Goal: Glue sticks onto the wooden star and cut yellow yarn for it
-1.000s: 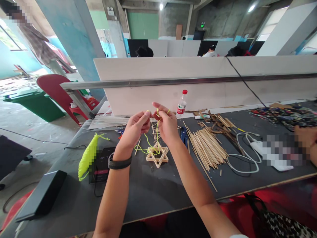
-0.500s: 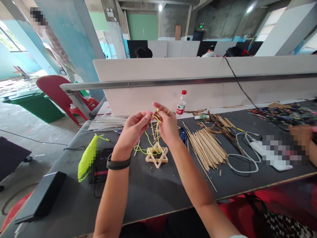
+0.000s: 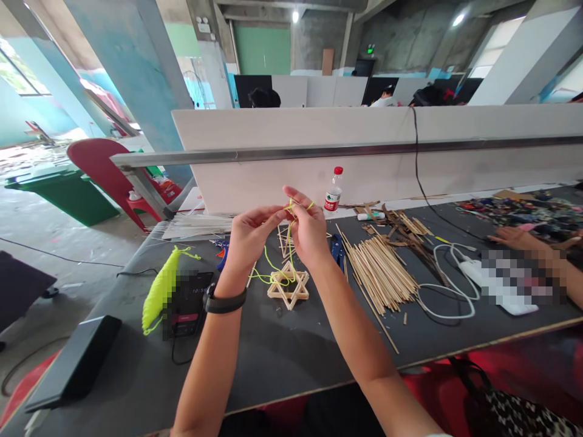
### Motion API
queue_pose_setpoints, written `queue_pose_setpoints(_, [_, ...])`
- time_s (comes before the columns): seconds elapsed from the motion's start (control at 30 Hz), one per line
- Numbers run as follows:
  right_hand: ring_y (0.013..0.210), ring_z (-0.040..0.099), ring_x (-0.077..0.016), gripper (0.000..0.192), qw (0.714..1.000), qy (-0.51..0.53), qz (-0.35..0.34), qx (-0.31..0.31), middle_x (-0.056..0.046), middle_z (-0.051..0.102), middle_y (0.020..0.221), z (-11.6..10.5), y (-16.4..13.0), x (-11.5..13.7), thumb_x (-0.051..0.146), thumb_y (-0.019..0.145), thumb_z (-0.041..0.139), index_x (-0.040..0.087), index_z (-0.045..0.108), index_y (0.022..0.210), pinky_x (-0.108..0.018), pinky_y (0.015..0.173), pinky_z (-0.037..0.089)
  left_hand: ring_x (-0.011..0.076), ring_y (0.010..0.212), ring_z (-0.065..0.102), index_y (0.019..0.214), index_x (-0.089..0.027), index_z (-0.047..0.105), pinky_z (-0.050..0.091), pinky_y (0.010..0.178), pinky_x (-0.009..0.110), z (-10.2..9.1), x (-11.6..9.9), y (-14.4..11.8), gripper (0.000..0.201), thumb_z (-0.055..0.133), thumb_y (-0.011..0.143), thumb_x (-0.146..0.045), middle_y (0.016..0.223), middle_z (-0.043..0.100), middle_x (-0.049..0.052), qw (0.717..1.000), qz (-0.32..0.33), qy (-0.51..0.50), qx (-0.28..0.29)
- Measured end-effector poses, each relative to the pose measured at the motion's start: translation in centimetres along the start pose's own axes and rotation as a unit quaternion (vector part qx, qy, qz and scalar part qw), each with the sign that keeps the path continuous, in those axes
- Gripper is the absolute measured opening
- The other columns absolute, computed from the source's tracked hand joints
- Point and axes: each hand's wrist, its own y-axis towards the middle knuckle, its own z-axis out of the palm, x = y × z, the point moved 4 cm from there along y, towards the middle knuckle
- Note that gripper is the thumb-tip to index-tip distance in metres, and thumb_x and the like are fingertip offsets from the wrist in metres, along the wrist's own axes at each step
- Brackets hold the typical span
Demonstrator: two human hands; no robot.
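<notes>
My left hand (image 3: 252, 238) and my right hand (image 3: 308, 235) meet above the table, fingertips pinched on a thin yellow-green cord (image 3: 292, 243). Some of the cord loops around fingers of my right hand. From there it hangs down to a star-shaped frame of wooden sticks (image 3: 288, 290), which lies flat on the table below my hands. Loose cord rests across the star's top. Another small stick structure (image 3: 285, 241) stands behind my hands, partly hidden. The exact crossing of the cord between my fingertips is too small to make out.
Right of my arms lie a pile of wooden sticks (image 3: 381, 270), blue-handled pliers (image 3: 337, 247) and a white cable (image 3: 449, 312). A bottle (image 3: 333, 191) stands behind. At left are a yellow-green cord bundle (image 3: 160, 290), a phone (image 3: 189, 309) and a black box (image 3: 75, 361). Another person's hand (image 3: 517, 237) is far right.
My left hand has shifted slightly right, closer to my right hand. The other person's hand at far right has reached leftward. A person standing at the back left has left the view.
</notes>
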Motion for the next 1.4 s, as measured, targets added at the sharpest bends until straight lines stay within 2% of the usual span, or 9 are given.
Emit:
queue_pose_setpoints(0.1, [0.083,0.058,-0.0177,0.028,1.000,-0.003,-0.006,-0.001,-0.002,0.068,0.085,0.1,-0.1,0.0,0.031,0.080,0.063,0.032,0.079,0.103,-0.036,0.082,0.051,0.0179,0.086,0.073,0.088,-0.022,0.082,0.057,0.085,0.033,-0.1,0.0,0.0,0.013,0.083,0.080,-0.032,0.091,0.081,0.006,0.997,0.039,0.060,-0.016])
queue_pose_setpoints(0.27, [0.078,0.057,-0.0160,0.028,1.000,-0.013,-0.012,0.003,0.000,0.067,0.081,0.2,-0.4,-0.1,0.031,0.082,0.063,0.032,0.079,0.105,-0.034,0.080,0.051,0.0129,0.069,0.066,0.078,-0.021,0.079,0.052,0.069,0.027,0.0,-0.2,0.0,0.013,0.083,0.081,-0.033,0.078,0.077,0.004,0.987,0.068,0.135,-0.057])
queue_pose_setpoints(0.53, [0.086,0.062,-0.0171,0.024,0.999,-0.016,-0.033,0.021,-0.001,0.070,0.091,0.3,-0.2,0.1,0.034,0.085,0.065,0.033,0.078,0.105,-0.035,0.082,0.053,0.0127,0.070,0.063,0.084,-0.020,0.079,0.050,0.066,0.026,0.7,0.4,0.1,0.017,0.080,0.083,-0.037,0.080,0.075,0.005,0.998,0.036,0.046,-0.028])
queue_pose_setpoints(0.67, [0.089,0.064,-0.0171,0.023,0.999,-0.013,-0.041,0.031,-0.001,0.072,0.095,0.1,0.0,0.2,0.034,0.084,0.069,0.031,0.077,0.106,-0.035,0.084,0.054,0.0082,0.055,0.046,0.082,-0.020,0.082,0.037,0.052,0.024,0.9,0.5,0.0,0.024,0.082,0.080,-0.044,0.065,0.065,0.000,1.000,0.002,0.011,-0.027])
queue_pose_setpoints(0.8, [0.086,0.066,-0.0162,0.022,0.998,0.004,-0.042,0.044,-0.001,0.072,0.092,0.0,0.3,0.1,0.032,0.082,0.072,0.028,0.077,0.103,-0.034,0.085,0.055,0.0071,0.053,0.036,0.077,-0.020,0.081,0.027,0.049,0.025,1.1,0.9,-0.1,0.028,0.084,0.077,-0.049,0.058,0.054,-0.003,0.999,-0.031,-0.038,-0.019])
queue_pose_setpoints(0.97, [0.091,0.069,-0.0176,0.021,0.997,-0.021,-0.044,0.053,-0.002,0.074,0.092,-0.1,0.3,0.3,0.031,0.082,0.073,0.027,0.076,0.102,-0.036,0.089,0.057,0.0063,0.052,0.033,0.072,-0.020,0.077,0.026,0.049,0.024,1.3,1.0,-0.2,0.029,0.085,0.077,-0.047,0.061,0.049,-0.003,0.996,-0.058,-0.069,-0.025])
queue_pose_setpoints(1.2, [0.102,0.070,-0.0189,0.022,0.996,-0.046,-0.032,0.075,-0.004,0.077,0.101,-0.5,0.5,0.3,0.031,0.080,0.075,0.026,0.077,0.101,-0.038,0.098,0.055,0.0064,0.052,0.036,0.071,-0.019,0.071,0.026,0.048,0.024,0.8,0.7,0.0,0.029,0.082,0.081,-0.044,0.061,0.049,-0.003,0.998,-0.049,-0.037,-0.028])
queue_pose_setpoints(1.3, [0.112,0.069,-0.0191,0.019,0.993,-0.056,-0.015,0.105,-0.004,0.077,0.116,-0.5,0.4,0.6,0.033,0.081,0.076,0.027,0.079,0.099,-0.038,0.100,0.054,0.0063,0.054,0.040,0.076,-0.019,0.071,0.029,0.048,0.023,0.1,0.6,0.2,0.025,0.081,0.081,-0.041,0.064,0.052,-0.003,0.997,-0.047,-0.040,-0.056])
queue_pose_setpoints(1.4, [0.114,0.068,-0.0196,0.017,0.981,-0.089,0.015,0.170,-0.003,0.076,0.123,-1.1,0.2,1.5,0.038,0.083,0.076,0.029,0.081,0.097,-0.038,0.101,0.053,0.0063,0.055,0.042,0.077,-0.020,0.070,0.031,0.048,0.021,-0.7,0.2,0.4,0.021,0.080,0.080,-0.038,0.066,0.054,-0.002,0.994,-0.046,-0.056,-0.081])
